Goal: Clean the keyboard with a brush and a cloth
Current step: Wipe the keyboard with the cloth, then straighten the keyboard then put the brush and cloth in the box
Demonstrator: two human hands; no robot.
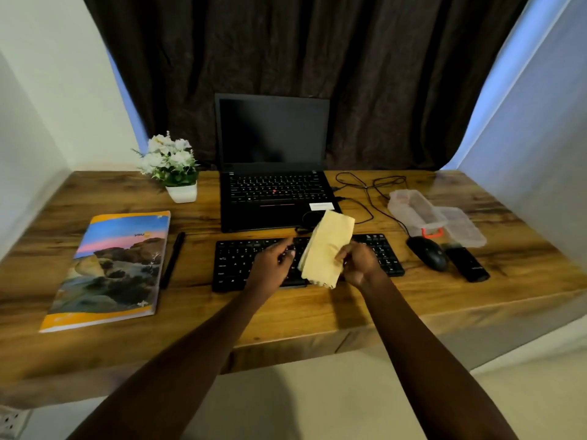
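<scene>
1. Cloth (327,249): pale yellow, folded, held up over the right half of the keyboard (236,265), not yet laid on the keys.
2. Right grip (357,262): fingers curled, pinching the cloth's right edge.
3. Left grip (273,260): fingers loosely extended, holding nothing. The tips reach the cloth's left edge, but I cannot confirm contact.
4. Step, by my judgement: cloth stage, arranging the fold before wiping. I cannot identify a brush with certainty.
5. Next move, as I read it: bunch the cloth into a pad, lower it flat, then wipe along the key rows with light pressure while the left grip steadies the keyboard.
6. Edges: the laptop (273,198) sits just behind the keyboard, and its front lip limits forward strokes.
7. Room: pen (173,258) to the left, mouse (427,252) and its cable to the right, both near. Bare surface (301,312) lies in front, before the drop-off.
</scene>
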